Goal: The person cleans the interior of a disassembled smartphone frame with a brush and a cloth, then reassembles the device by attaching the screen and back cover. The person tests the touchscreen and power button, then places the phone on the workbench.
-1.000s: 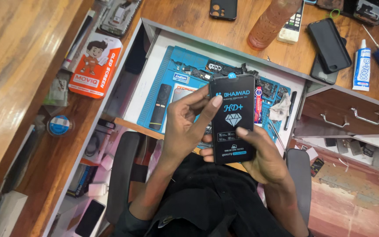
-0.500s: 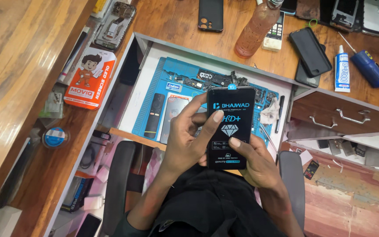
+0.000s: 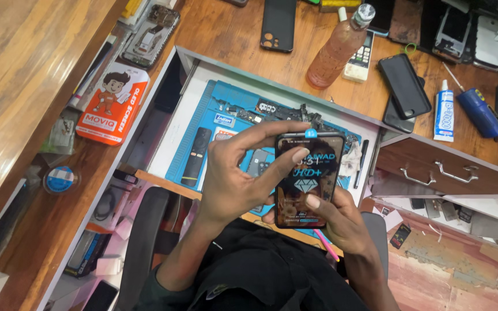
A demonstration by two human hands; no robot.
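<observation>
Quick count: 2 hands (image 3: 231, 184) on 1 phone (image 3: 308, 178), plus 1 black remote (image 3: 195, 156) and 1 black pen (image 3: 361, 164) in the open drawer. Up on the bench (image 3: 231, 34) I get 1 plastic bottle (image 3: 338, 49), 1 white glue tube (image 3: 444, 111) and 1 orange box (image 3: 113, 103). Also 2 dark phones lying loose there, 1 back up (image 3: 278, 24) and 1 screen up (image 3: 404, 86), though the far right corner is too cluttered to count.

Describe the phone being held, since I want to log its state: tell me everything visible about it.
The smartphone is a dark, glossy slab held upright, screen toward the camera, above the open drawer's blue repair mat. A screen protector with a diamond graphic and a small blue pull tab at the top edge lies over its lit display. The left hand pinches its top and left edge; the right hand supports its bottom, thumb on the glass.
</observation>
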